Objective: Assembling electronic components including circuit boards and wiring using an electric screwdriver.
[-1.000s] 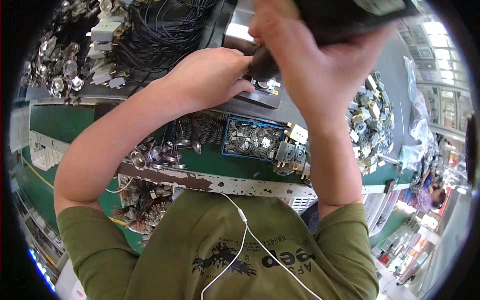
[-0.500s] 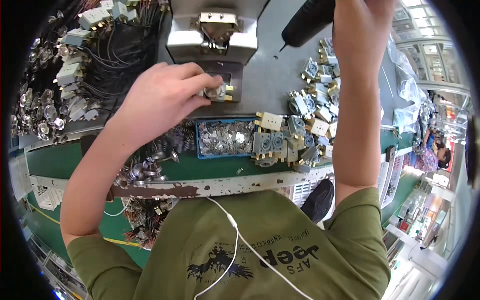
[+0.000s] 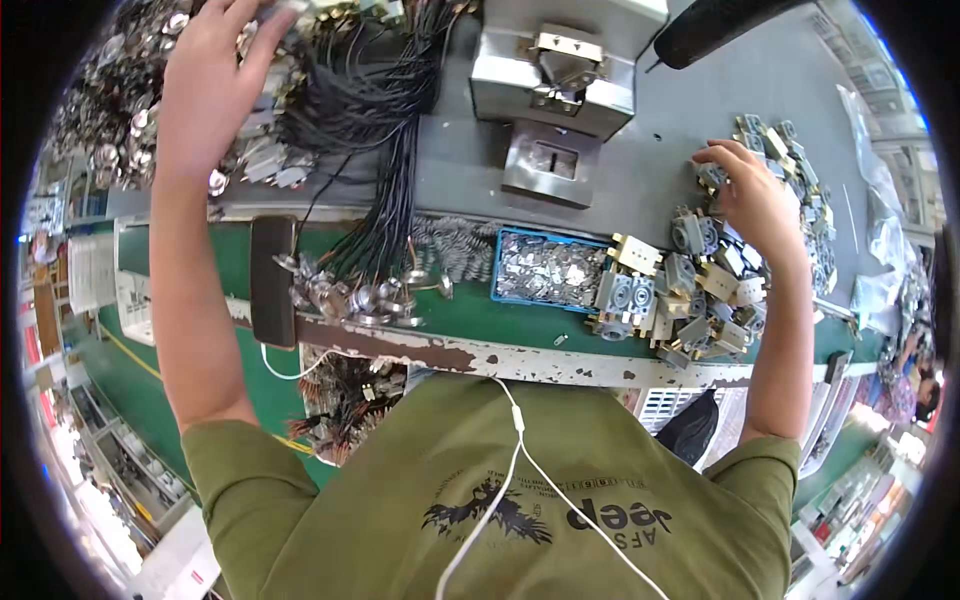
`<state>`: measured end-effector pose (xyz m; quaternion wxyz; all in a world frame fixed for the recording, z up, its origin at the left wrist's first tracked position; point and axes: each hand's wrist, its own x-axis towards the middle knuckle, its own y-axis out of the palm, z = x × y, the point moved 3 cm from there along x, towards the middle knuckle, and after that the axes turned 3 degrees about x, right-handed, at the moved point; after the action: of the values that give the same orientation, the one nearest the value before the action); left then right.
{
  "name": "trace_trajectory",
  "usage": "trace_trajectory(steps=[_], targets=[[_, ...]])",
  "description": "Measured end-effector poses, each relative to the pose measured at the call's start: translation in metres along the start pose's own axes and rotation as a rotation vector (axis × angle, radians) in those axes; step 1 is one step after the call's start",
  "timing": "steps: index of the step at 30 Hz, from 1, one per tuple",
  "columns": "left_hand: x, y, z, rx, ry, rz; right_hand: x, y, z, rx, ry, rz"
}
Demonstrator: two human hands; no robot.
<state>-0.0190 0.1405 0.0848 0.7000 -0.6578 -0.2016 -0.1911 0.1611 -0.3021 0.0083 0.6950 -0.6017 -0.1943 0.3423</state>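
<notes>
My left hand [image 3: 210, 90] is at the far left, over a heap of metal discs and pale wired blocks [image 3: 275, 160]. Its thumb and fingers are apart, with a pale part by the thumb tip; the frame's edge cuts off some fingertips. On the right, my right hand [image 3: 755, 200] reaches over a pile of grey socket blocks [image 3: 690, 232] with brass pins. Its fingers are spread and slightly bent, close to the blocks. Between the hands, a metal fixture [image 3: 548, 163] with a rectangular slot lies before a steel-and-white holder [image 3: 555, 70].
A black power screwdriver [image 3: 715, 30] hangs at the upper right. Black wires [image 3: 385, 130] run down to metal discs [image 3: 365, 300] near the front edge. A blue tray [image 3: 497, 270] holds small metal pieces. A phone [image 3: 273, 280] lies at the left, and clear plastic [image 3: 880, 300] at the right.
My left hand has left the fixture, now bare of the brass-pinned block, and gone to the far-left heap. My right hand has let go of the screwdriver and come down to the socket pile.
</notes>
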Motion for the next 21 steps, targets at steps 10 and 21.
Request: trace_trajectory(steps=[10, 21], targets=[[-0.059, -0.039, -0.045, 0.049, 0.027, -0.127, 0.005, 0.005, -0.019, 0.024, 0.215, -0.012], [-0.083, 0.010, -0.122, -0.493, 0.225, 0.381, -0.028, 0.006, 0.106, 0.299, -0.345, -0.266]])
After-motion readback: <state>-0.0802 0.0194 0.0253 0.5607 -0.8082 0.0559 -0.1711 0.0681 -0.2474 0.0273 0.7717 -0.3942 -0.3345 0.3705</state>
